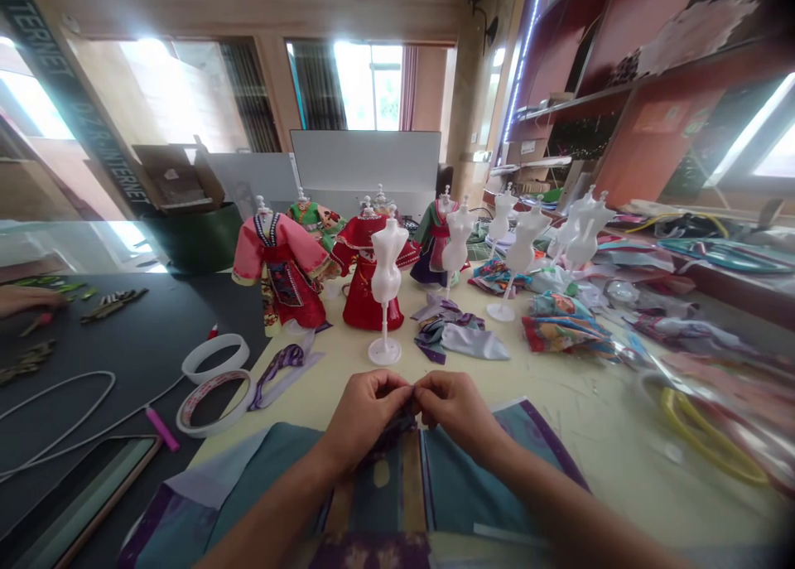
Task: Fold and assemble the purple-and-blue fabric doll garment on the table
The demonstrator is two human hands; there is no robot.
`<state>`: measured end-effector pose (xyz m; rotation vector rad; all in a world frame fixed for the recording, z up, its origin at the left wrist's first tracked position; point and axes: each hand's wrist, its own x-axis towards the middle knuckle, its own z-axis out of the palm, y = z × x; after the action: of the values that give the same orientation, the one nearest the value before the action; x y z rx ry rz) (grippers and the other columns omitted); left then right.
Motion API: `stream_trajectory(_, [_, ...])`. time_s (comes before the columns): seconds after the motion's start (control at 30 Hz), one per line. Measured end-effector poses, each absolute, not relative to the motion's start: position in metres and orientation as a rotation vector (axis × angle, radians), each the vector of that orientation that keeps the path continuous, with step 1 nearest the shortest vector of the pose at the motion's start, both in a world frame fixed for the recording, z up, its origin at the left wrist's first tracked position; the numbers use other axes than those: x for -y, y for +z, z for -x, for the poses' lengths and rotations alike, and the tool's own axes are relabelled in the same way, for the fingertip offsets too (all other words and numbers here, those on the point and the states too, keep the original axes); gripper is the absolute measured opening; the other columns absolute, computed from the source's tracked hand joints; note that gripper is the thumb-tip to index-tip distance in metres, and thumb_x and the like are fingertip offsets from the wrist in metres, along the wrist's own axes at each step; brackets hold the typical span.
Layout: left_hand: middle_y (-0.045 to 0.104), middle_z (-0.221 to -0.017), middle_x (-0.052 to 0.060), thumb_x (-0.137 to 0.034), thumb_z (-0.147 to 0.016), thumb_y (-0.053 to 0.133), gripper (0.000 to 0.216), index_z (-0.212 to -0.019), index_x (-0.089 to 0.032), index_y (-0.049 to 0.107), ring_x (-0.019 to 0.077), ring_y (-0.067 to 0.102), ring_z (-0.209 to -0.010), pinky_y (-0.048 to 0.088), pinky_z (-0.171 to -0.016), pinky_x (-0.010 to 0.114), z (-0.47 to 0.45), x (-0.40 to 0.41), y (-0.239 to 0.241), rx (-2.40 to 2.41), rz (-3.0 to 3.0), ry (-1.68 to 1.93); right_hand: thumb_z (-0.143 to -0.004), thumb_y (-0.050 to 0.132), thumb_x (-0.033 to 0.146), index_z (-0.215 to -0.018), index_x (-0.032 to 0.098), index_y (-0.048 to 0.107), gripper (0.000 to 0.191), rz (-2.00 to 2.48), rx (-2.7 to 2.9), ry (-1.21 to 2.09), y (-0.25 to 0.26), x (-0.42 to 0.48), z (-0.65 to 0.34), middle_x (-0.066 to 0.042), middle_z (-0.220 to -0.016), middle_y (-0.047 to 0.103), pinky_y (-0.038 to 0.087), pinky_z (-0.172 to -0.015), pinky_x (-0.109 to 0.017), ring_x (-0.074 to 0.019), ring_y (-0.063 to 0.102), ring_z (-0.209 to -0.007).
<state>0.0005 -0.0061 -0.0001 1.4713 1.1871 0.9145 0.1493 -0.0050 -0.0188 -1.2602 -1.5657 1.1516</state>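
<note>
My left hand (pixel 363 413) and my right hand (pixel 458 412) meet above the yellow work surface, thumbs and fingertips pinched together. Between them they grip the edge of a dark purple piece of cloth (pixel 397 430), partly hidden by my fingers. Under my wrists lies a teal doll garment (pixel 277 474) with purple edging, spread out flat with a gold-and-blue patterned strip (pixel 381 494) down its middle. Just beyond my hands stands a bare white mini mannequin (pixel 386 262) on a round base.
Dressed mannequins stand behind, one in a pink and red robe (pixel 282 262). Purple scraps (pixel 444 325) and bagged cloth (pixel 565 325) lie farther back. At left are tape rolls (pixel 214 399), a pink pen (pixel 162 430), a tablet (pixel 80 503) and another person's hand (pixel 28 301).
</note>
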Motion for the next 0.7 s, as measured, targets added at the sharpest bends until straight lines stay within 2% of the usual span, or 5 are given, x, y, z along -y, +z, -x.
stream_trajectory(0.37, [0.066, -0.069, 0.006, -0.033, -0.076, 0.059, 0.022, -0.074, -0.012, 0.064, 0.0168, 0.06, -0.065, 0.046, -0.06, 0.026, 0.0026, 0.003, -0.0033, -1.19, -1.459, 0.921, -0.073, 0.047, 0.018, -0.062, 0.014, 0.063, 0.019, 1.252, 1.591, 1.18, -0.0151, 0.0052, -0.1508, -0.001, -0.054, 0.06, 0.042, -0.05, -0.021, -0.0117, 0.056, -0.051])
stream_trajectory(0.7, [0.065, -0.069, 0.004, -0.03, -0.074, 0.058, 0.019, -0.074, -0.012, 0.064, 0.016, 0.058, -0.066, 0.045, -0.06, 0.024, 0.0003, 0.005, -0.001, -1.238, -1.497, 0.946, -0.072, 0.05, 0.019, -0.061, 0.015, 0.058, 0.015, 1.29, 1.573, 1.112, -0.0159, 0.0058, -0.1498, -0.001, -0.055, 0.06, 0.04, -0.05, -0.021, -0.0113, 0.053, -0.051])
